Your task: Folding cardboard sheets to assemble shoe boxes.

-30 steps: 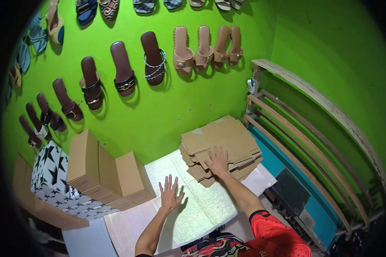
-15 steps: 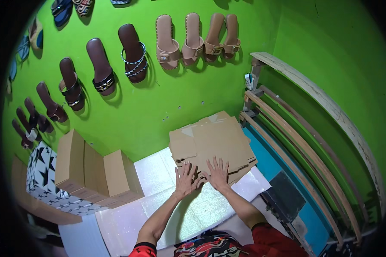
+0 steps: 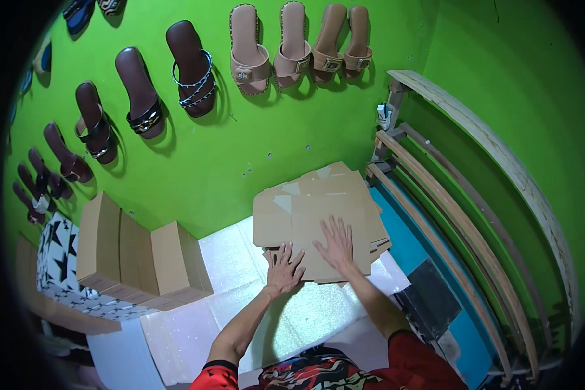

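Note:
A stack of flat brown cardboard sheets [image 3: 276, 214] lies against the green wall on the shiny white tabletop [image 3: 237, 315]. Its edges are uneven, and the top sheet [image 3: 312, 244] juts toward me. My right hand [image 3: 337, 246] rests flat on that top sheet, its fingers spread and pointing away from me. At the stack's near left corner, my left hand [image 3: 284, 272] touches the cardboard edge with its fingers apart. Neither hand is closed around anything.
Upright brown boxes [image 3: 136, 250] stand on the left beside star-patterned boxes [image 3: 58, 253]. A wooden slatted rack [image 3: 465, 188] runs along the right, with a dark panel [image 3: 426, 299] below it. Sandals hang on the green wall [image 3: 234, 153], including a dark strappy one [image 3: 192, 68].
The top cardboard sheet has come nearer to me, past the stack's front edge. My right hand has moved forward onto it. My left hand stays by the near left corner. The view has shifted slightly.

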Demonstrator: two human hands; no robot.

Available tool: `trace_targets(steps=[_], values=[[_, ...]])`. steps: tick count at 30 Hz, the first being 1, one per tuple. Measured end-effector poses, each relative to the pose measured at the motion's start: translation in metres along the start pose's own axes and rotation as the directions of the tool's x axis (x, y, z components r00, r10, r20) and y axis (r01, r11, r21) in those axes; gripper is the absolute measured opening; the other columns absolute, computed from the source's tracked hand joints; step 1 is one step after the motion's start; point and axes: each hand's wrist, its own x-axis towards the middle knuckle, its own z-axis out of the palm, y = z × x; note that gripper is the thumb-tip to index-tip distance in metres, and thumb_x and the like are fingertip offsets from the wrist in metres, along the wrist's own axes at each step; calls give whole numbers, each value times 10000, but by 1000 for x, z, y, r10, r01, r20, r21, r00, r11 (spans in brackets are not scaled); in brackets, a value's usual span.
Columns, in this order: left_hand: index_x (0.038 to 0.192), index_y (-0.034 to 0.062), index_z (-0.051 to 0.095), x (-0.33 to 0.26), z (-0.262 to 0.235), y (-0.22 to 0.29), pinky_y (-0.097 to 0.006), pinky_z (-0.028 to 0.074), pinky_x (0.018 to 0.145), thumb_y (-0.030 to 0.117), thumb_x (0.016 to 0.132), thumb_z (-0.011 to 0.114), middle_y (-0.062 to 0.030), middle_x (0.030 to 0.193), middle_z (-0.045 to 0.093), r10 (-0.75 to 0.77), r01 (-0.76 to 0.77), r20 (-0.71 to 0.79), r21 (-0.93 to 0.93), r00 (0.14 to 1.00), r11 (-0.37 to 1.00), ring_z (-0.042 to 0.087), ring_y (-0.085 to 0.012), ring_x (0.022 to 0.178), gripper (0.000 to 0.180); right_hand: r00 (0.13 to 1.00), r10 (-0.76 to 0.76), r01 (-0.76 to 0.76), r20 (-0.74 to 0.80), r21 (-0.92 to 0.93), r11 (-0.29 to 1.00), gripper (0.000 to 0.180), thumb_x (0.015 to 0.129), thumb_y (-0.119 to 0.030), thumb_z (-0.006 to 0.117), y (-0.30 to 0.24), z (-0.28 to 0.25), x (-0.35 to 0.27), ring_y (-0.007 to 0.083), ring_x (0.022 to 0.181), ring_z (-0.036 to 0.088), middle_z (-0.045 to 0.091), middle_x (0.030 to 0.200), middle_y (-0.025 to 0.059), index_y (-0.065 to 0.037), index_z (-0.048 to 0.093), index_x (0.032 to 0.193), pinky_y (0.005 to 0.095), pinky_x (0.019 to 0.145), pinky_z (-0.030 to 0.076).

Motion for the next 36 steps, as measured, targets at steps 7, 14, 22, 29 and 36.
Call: trace_targets(steps=[7,14,22,29,36], values=[[1698,306,251,-18,7,10,-748,-23,1232,539,1072,437,-171,1772,152,-47,48,34,-32,998,998,82,-383,1643,694,948,-135,175,288,-119,977,1455,553,-825,828,31,-20,89,441,1623,133,193,1765,164,-252,170,1718,719,1261,20],[1686,237,298,-61,0,16,-761,-30,1223,538,1082,421,-196,1761,170,-109,113,81,-48,991,992,83,-396,1640,686,903,-131,179,409,-82,980,1321,620,-870,754,-3,-3,46,459,1616,133,186,1760,188,-221,316,1684,761,1229,7],[1541,84,532,-217,2,20,-839,-50,1148,445,1074,516,-232,1613,462,-376,403,146,-318,915,858,257,-399,1598,590,840,-352,341,413,102,934,996,854,-839,577,-110,49,-115,485,1607,127,236,1749,165,-209,464,1616,770,1219,-3],[1564,93,496,-285,32,-6,-786,110,1195,426,1013,610,-273,1706,255,-603,585,35,-292,797,756,187,-454,1604,653,739,-411,384,533,168,908,837,952,-745,531,-122,97,-171,442,1600,204,321,1714,165,-171,531,1562,727,1246,45],[1687,210,295,-294,62,-11,-848,-41,1146,716,959,545,-214,1755,174,-560,565,221,43,799,824,75,-402,1638,921,779,-372,333,506,170,928,1058,779,-648,810,-126,93,-146,449,1553,285,365,1660,225,-108,430,1605,649,1271,137]])
